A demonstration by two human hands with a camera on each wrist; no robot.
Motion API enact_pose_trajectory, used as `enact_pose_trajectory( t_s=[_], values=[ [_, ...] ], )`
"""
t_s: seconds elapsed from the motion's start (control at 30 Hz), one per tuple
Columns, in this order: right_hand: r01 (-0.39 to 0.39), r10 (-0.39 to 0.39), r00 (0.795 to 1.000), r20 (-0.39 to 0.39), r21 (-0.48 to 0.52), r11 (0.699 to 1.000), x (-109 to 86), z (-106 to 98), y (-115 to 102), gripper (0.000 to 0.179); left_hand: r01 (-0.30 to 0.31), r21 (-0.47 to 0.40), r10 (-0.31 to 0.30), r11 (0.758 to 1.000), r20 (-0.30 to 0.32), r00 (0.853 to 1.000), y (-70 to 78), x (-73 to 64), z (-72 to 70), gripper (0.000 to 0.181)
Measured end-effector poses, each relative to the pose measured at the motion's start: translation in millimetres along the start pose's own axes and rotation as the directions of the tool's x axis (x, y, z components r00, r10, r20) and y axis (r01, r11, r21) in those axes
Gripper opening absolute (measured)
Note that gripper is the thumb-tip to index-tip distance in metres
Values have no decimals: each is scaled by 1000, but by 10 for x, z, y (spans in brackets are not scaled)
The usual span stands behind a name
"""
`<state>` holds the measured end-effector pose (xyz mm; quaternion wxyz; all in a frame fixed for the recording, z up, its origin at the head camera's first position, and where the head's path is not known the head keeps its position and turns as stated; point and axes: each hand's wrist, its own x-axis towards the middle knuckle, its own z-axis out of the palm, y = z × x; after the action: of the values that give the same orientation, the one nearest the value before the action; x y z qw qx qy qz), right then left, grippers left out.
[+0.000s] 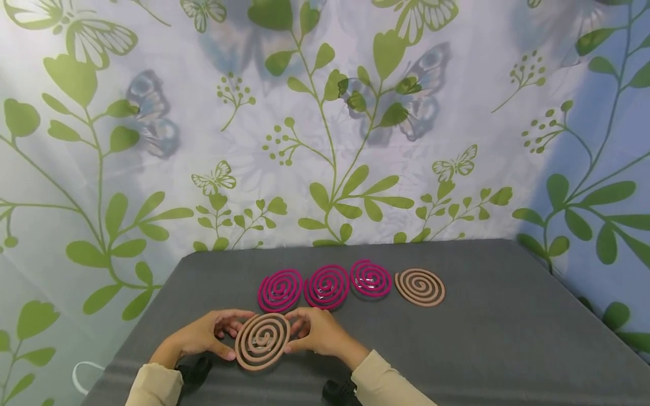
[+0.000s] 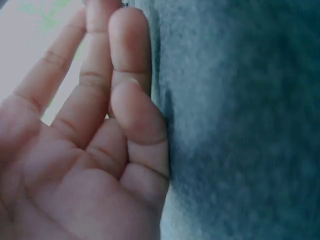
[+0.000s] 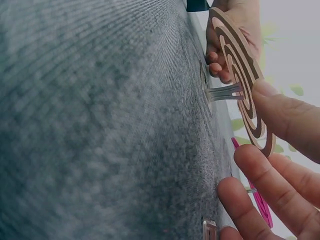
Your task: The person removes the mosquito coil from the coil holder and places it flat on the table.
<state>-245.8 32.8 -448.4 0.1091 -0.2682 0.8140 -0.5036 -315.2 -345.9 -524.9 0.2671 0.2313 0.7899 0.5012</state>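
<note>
A brown mosquito coil (image 1: 264,338) is near the table's front, tilted slightly, between both hands. My left hand (image 1: 209,334) holds its left edge with thumb and fingertips, while my right hand (image 1: 321,332) holds the right edge. In the right wrist view, the right thumb (image 3: 280,107) lies on the coil's upper face and fingers are at its rim. A thin metal stand (image 3: 225,93) rises from the cloth to the coil's middle. The left wrist view shows the left palm and bent fingers (image 2: 132,112) beside the grey cloth, with no coil visible there.
Behind the hands, three magenta coils (image 1: 327,286) stand in a row on small metal supports. Another brown coil (image 1: 420,287) lies at the row's right end. Grey cloth covers the table (image 1: 497,327); a leaf-printed curtain (image 1: 244,197) hangs behind.
</note>
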Motion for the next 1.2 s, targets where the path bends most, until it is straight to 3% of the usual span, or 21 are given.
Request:
enact_pose_trajectory(
  t_s=[0.1,0.27,0.33,0.6,0.8,0.97,1.2],
  values=[
    [7,-7,1000,-1,17,1000,-1,-2,9,54,-74,-16,74,997,29,997,157,-56,44,82],
    [17,-17,1000,-6,38,999,7,-20,24,56,-176,-74,180,982,47,983,788,-240,259,76],
    [30,-30,1000,-10,42,999,5,-31,24,57,-182,-133,189,974,41,981,919,-278,318,76],
    [124,-123,992,-14,105,987,-13,-141,2,57,-248,-284,275,926,57,960,1052,-291,385,72],
    [151,-156,988,9,209,966,-50,-273,-9,59,-276,-283,299,919,41,953,1158,-294,419,72],
    [172,-199,979,45,342,924,-78,-372,7,62,-285,-295,304,912,19,953,1254,-275,473,74],
    [183,-221,974,46,409,894,-123,-490,47,65,-312,-326,331,892,3,944,1357,-215,565,72]
  ],
)
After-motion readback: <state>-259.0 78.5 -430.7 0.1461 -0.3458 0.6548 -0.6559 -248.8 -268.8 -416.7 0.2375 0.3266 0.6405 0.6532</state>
